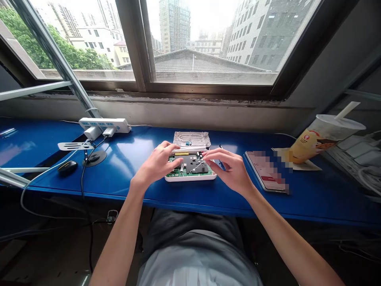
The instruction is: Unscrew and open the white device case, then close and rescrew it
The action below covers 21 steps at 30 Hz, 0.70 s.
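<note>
An opened electronic device (190, 178) with a white casing lies on the blue desk in front of me. Inside it a green circuit board (175, 173) and a black plate (190, 163) are exposed. Behind the device stands its pale ribbed cover (192, 139). My left hand (160, 161) is over the device's left side, thumb and index finger apart, with nothing seen between them. On the right side, my right hand (229, 169) has its fingertips pinched together above the board. A thin pale line runs from them over the black plate; whether it is a tool or a wire I cannot tell.
To the right lie a phone (264, 172) and a tilted drink cup (318, 139) with a straw. On the left are a power strip (104, 124) with plugged-in chargers, a black mouse (67, 168) and cables. A metal frame (56, 51) slants before the window.
</note>
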Tool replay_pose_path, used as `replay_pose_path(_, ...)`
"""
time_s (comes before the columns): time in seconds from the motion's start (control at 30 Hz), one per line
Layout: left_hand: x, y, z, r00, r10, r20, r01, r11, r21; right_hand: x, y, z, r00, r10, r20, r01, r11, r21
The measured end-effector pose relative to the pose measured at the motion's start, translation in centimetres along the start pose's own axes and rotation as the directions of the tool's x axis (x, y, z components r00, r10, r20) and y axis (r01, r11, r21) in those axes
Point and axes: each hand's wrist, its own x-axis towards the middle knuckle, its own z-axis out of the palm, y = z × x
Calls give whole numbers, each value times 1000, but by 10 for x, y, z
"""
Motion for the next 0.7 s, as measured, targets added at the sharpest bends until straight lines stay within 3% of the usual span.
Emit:
replay_pose_path(0.13, 6, 4, 10, 998, 59, -7, -59, 998, -12, 4, -6, -3, 984, 167, -68, -129, 915, 383)
replay_pose_path(0.23, 9, 4, 13, 996, 81, -31, -83, 994, -65, 7, -5, -7, 960, 268, -76, -194, 837, 512)
replay_pose_path(0.37, 13, 12, 22, 992, 99, -79, -119, 942, -313, 7, -3, -11, 940, 300, -161, -202, 873, 445)
replay_pose_path(0.53, 24, 30, 38, 986, 164, 12, -133, 836, -533, 6, -3, -11, 925, 314, -211, -235, 914, 331)
replay_pose_path(0.63, 31, 37, 38, 982, 148, 115, -26, 713, -701, 8, -5, -10, 944, 281, -175, -220, 927, 304)
replay_pose_path(0.7, 35, 39, 36, 975, 117, 190, 88, 580, -810, 11, -8, -8, 958, 237, -159, -183, 937, 297)
